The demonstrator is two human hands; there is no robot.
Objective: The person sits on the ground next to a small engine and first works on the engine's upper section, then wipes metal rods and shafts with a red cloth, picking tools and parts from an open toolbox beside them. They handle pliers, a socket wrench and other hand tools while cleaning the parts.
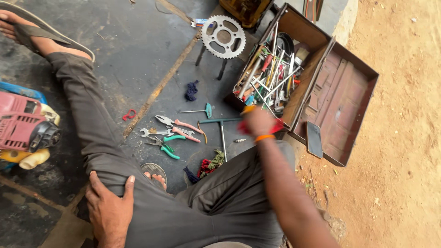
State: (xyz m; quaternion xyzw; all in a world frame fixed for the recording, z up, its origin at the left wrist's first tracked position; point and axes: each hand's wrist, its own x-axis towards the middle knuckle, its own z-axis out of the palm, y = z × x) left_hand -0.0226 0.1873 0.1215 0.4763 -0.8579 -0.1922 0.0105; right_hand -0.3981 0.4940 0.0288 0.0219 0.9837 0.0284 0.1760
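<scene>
The right hand (pixel 258 122), blurred, is clamped on 1 red-handled tool (pixel 277 127) at the near edge of the open toolbox (pixel 317 69). The left hand (pixel 109 209) rests flat, fingers apart, on the thigh. Left of the toolbox lie 2 pliers (pixel 177 124), 1 T-wrench (pixel 221 131) and 1 sprocket (pixel 223 36).

Red-handled tool (pixel 277 127) at toolbox (pixel 317 69) edge

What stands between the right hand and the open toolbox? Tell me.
Nothing visible. The right hand, blurred, is at the near edge of the wooden toolbox with something red and orange in its grip. No object lies between them; the T-handle wrench lies on the floor just left of the hand.
</scene>
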